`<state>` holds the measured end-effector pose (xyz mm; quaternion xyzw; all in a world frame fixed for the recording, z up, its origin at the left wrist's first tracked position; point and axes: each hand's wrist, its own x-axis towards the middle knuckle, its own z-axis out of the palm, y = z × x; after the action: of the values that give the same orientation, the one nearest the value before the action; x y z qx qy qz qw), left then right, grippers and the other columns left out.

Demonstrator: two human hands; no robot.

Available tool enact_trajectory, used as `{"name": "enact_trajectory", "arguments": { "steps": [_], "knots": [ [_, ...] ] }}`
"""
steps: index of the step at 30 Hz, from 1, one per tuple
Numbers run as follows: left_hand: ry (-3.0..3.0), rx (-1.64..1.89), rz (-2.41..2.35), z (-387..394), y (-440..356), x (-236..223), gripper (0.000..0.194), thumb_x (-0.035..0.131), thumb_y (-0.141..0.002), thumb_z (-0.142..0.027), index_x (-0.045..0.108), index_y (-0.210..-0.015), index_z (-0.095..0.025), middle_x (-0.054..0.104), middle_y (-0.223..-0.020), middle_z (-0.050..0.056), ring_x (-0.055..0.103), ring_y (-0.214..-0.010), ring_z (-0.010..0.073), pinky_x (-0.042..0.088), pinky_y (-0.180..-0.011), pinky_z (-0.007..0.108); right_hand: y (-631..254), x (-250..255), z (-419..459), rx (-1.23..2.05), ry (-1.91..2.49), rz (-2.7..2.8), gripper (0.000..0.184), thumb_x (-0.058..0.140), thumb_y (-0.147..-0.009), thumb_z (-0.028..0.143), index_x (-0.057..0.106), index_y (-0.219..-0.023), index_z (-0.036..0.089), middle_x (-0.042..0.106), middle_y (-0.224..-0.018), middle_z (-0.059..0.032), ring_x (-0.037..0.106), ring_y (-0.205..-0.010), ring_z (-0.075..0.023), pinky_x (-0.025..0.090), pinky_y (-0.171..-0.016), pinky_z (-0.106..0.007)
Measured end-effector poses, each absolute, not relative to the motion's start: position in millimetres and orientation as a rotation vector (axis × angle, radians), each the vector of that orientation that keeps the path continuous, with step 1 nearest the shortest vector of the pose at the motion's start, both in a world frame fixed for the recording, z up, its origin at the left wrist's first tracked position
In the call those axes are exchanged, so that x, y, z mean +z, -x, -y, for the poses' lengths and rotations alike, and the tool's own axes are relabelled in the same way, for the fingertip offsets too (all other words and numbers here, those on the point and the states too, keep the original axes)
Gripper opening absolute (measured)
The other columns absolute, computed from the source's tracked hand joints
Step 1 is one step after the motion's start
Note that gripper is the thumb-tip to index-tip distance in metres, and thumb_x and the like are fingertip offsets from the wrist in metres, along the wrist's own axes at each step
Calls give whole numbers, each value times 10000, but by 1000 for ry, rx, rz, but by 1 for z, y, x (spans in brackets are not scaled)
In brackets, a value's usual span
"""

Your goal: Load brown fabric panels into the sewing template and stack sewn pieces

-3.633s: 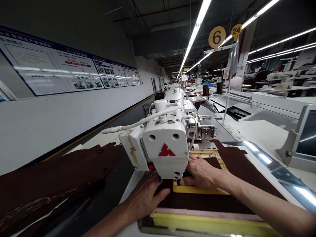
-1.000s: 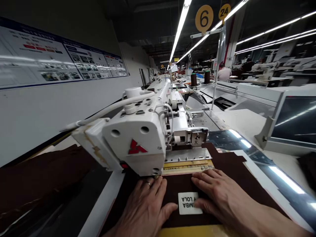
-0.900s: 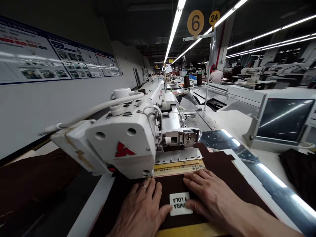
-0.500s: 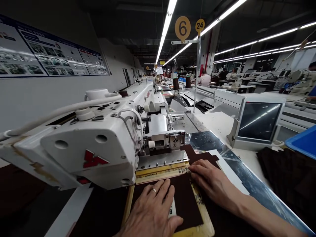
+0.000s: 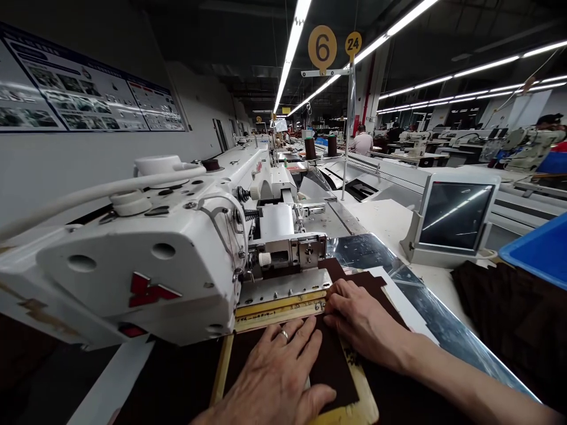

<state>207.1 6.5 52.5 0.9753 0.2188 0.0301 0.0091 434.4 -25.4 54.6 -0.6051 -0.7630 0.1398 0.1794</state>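
At lower centre, the yellow frame (image 5: 367, 396) is already set on the brown cloth (image 5: 335, 370) by the metal plate (image 5: 286, 286), the left hand (image 5: 275, 378) spread flat within, the right hand (image 5: 361, 319) curled at its corner, pinch unclear, any sewing out of sight.

The sewing machine (image 5: 115, 268) stands left of the clamp plate (image 5: 283, 287); the template frame (image 5: 367, 392) lies before the plate. A fabric panel (image 5: 334, 366) lies within the frame, left hand (image 5: 281, 372) on it; right hand (image 5: 365, 321) at the frame's far right corner. Right: display unit (image 5: 456, 215), fabric pile (image 5: 491, 313) before it, bin (image 5: 527, 263) beside the pile. Thread cones (image 5: 332, 147) stand behind.
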Motion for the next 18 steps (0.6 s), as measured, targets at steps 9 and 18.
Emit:
{"name": "enact_trajectory", "arguments": {
  "steps": [9, 18],
  "knots": [
    [-3015, -33, -697, -6, -209, 60, 654, 681, -965, -504, 529, -1498, -158, 449, -1579, 110, 484, -1425, 375, 471, -1113, 620, -439, 59, 13, 454, 1766, 2104, 93, 564, -1002, 270, 606, -948, 207, 551, -1046, -55, 539, -979, -235, 450, -843, -387],
    [-2949, 64, -636, -8, -212, 70, 669, 656, -973, -566, 524, -1501, -177, 481, -1569, 110, 467, -1440, 358, 430, -1156, 591, -451, 65, 15, 534, 1678, 2101, 56, 576, -997, 235, 622, -1025, 220, 566, -1063, -37, 567, -976, -199, 477, -875, -348]
  ]
}}
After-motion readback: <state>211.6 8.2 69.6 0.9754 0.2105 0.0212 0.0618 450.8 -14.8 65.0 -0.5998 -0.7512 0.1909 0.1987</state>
